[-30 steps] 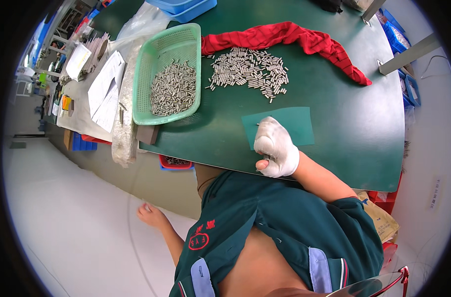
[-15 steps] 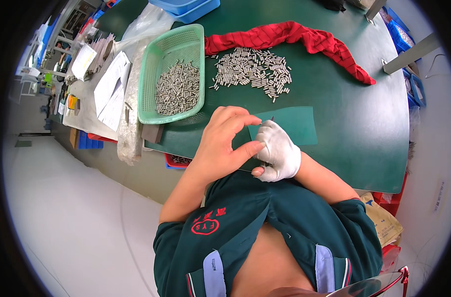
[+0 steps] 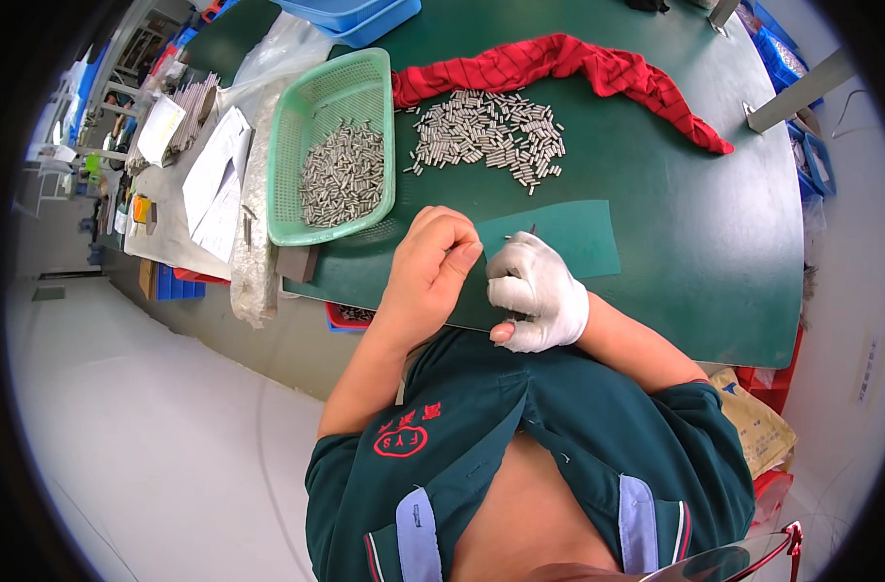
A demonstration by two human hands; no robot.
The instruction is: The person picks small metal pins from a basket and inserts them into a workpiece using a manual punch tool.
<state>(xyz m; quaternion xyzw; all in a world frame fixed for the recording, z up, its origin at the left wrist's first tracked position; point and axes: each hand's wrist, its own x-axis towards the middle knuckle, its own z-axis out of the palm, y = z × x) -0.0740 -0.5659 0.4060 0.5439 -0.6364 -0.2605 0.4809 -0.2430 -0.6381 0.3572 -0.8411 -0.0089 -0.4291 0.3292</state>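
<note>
My bare left hand [image 3: 435,264] is closed, thumb pressed against the curled fingers, just left of a thin green sheet [image 3: 583,233]. Whatever it pinches, if anything, is hidden. My right hand [image 3: 540,291] wears a white glove with the thumb tip bare; its fingers are curled over the sheet's near left part. A thin dark tip [image 3: 533,229] pokes out above the gloved knuckles, its kind unclear. Beside it a small metal pin [image 3: 508,237] shows at the fingers. Beyond both hands lies a loose spread of short metal pins [image 3: 486,131] on the green table [image 3: 695,262].
Left of the pile, a light green mesh basket [image 3: 389,155] holds many similar pins. A twisted red cloth [image 3: 559,63] curves behind the pile. Blue trays [image 3: 370,24] stand at the back, papers [image 3: 214,184] and plastic wrap at the left. A metal post [image 3: 797,95] rises far right.
My left hand has drawn back left from the gloved hand, and its spread thumb and fingers have closed together. The right hand stays nearly in place, fingers curled.
</note>
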